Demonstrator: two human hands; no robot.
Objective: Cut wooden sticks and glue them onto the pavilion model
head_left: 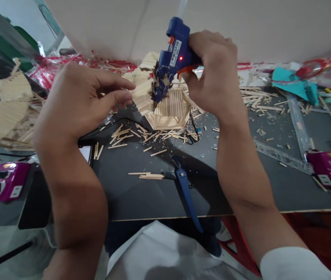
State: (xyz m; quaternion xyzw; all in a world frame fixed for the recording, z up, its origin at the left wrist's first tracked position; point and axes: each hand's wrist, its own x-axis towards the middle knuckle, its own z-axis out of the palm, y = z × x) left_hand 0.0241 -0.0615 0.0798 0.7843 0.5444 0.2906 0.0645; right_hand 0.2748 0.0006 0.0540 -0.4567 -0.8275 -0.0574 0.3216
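My right hand (212,66) is closed around the handle of a blue glue gun (177,50) with an orange trigger and a lit red light. A clear glue stick (183,7) juts from its back end. The glue-stained nozzle points down at the rim of a model made of thin wooden sticks (171,122), shaped like a many-sided basket with slatted panels. Whether the tip touches it, I cannot tell. Left of the nozzle, my left hand (86,93) has thumb and index finger drawn together beside a slatted panel; anything between them is too small to make out.
Blue-handled cutters (185,190) lie near the table edge by a few sticks (150,176). Loose sticks (121,136) and scraps scatter around the model. Another stick model (4,101) stands left. Purple power sockets (10,181) sit at both sides; a clear ruler (282,155) lies right.
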